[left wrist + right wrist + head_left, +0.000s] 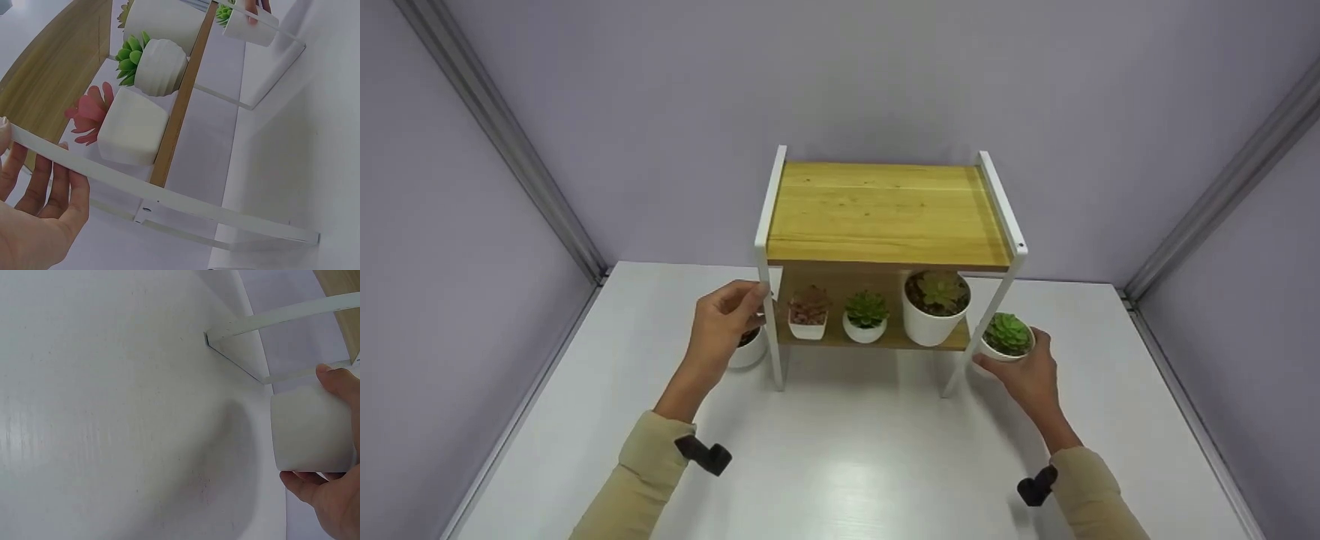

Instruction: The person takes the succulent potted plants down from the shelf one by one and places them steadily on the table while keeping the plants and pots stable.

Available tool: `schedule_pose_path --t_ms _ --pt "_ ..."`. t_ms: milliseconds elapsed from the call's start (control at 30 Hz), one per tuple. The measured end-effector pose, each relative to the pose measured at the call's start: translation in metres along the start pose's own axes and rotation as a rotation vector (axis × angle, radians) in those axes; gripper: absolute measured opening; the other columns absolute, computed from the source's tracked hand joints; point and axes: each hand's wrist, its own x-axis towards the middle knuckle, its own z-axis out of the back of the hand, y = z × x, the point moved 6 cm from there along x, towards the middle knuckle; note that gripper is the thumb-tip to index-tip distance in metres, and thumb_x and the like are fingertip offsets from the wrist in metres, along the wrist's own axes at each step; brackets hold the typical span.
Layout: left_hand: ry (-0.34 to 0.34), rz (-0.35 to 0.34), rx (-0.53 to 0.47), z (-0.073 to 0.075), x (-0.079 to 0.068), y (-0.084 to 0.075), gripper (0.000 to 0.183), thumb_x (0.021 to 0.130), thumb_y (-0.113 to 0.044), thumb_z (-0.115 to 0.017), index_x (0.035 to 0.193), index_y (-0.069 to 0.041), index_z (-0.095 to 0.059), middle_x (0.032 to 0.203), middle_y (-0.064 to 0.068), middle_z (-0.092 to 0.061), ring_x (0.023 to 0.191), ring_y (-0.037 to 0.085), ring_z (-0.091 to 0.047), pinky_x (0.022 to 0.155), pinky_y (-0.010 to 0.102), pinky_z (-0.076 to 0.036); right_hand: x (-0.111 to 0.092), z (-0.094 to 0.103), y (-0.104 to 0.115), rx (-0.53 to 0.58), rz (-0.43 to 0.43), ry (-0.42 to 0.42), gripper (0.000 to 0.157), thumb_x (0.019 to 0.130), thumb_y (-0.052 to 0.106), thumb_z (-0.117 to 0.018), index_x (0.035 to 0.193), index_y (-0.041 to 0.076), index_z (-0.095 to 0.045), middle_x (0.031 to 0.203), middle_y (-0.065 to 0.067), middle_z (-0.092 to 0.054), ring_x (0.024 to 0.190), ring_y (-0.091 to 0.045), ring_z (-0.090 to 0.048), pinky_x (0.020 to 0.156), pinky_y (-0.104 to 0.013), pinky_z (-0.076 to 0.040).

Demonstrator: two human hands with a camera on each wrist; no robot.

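Observation:
A two-tier wooden shelf (885, 214) with a white frame stands on the table. My left hand (724, 319) pinches its left front leg (107, 174), thumb and fingers on either side of the white bar. At the shelf's right side, my right hand (1031, 375) grips a white pot with a green succulent (1007, 335), thumb and fingers around the pot's wall (312, 430). On the lower tier sit a square pot with a reddish succulent (808, 313), a small round pot with a green succulent (865, 315) and a larger white pot (934, 311).
Behind my left hand, another white pot (748, 352) stands on the table, partly hidden by the hand. The white table (840, 465) is bordered by pale walls (885, 82) at the back and sides. Metal posts (510, 135) run up the corners.

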Motion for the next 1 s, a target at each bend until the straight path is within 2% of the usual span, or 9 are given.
schedule_pose_path --t_ms 167,333,467,733,833,1000 --pt "0.003 0.007 0.017 0.0 0.0 0.0 0.032 0.103 -0.037 -0.069 0.116 -0.008 -0.074 0.118 0.005 -0.072 0.118 0.03 -0.07 0.102 0.032 -0.061 0.001 -0.004 -0.005 0.013 -0.01 -0.004 0.118 0.079 0.038 -0.093 0.161 -0.003 -0.018 0.162 -0.03 -0.039 0.152 -0.045 -0.041 0.123 -0.061 -0.039" --pt "-0.001 0.003 0.004 0.0 -0.001 -0.001 0.031 0.104 -0.035 -0.068 0.116 -0.006 -0.074 0.118 0.007 -0.073 0.121 0.038 -0.068 0.1 0.032 -0.062 0.003 -0.007 -0.009 0.017 -0.021 -0.011 0.117 0.08 0.036 -0.093 0.16 -0.003 -0.018 0.161 -0.031 -0.039 0.151 -0.045 -0.041 0.123 -0.06 -0.04" --pt "0.001 0.002 0.007 0.0 -0.001 -0.001 0.031 0.104 -0.035 -0.067 0.116 -0.007 -0.075 0.118 0.006 -0.073 0.12 0.035 -0.069 0.1 0.033 -0.062 0.003 -0.009 -0.011 0.02 -0.033 -0.018 0.117 0.08 0.035 -0.093 0.161 -0.003 -0.017 0.161 -0.031 -0.039 0.151 -0.046 -0.041 0.124 -0.061 -0.039" --pt "0.006 -0.018 -0.006 0.0 0.0 -0.002 0.028 0.105 -0.032 -0.067 0.113 -0.006 -0.074 0.11 0.004 -0.073 0.107 0.019 -0.073 0.097 0.033 -0.063 0.004 -0.011 -0.015 0.014 -0.021 -0.013 0.117 0.08 0.033 -0.092 0.161 -0.004 -0.016 0.161 -0.032 -0.039 0.151 -0.046 -0.041 0.124 -0.06 -0.039" --pt "0.002 -0.021 -0.007 0.0 0.0 -0.002 0.027 0.105 -0.031 -0.067 0.112 -0.006 -0.075 0.109 0.003 -0.074 0.106 0.021 -0.073 0.097 0.033 -0.063 0.003 -0.012 -0.016 0.03 -0.024 -0.01 0.118 0.08 0.032 -0.093 0.161 -0.004 -0.015 0.161 -0.032 -0.038 0.151 -0.046 -0.041 0.124 -0.06 -0.039" --pt "-0.002 -0.014 0.003 0.001 -0.001 -0.001 0.027 0.104 -0.033 -0.067 0.113 -0.007 -0.075 0.112 0.004 -0.074 0.113 0.029 -0.072 0.098 0.033 -0.063 0.004 -0.013 -0.017 0.04 -0.04 -0.007 0.118 0.08 0.032 -0.093 0.162 -0.004 -0.015 0.161 -0.032 -0.039 0.151 -0.046 -0.041 0.124 -0.06 -0.039"
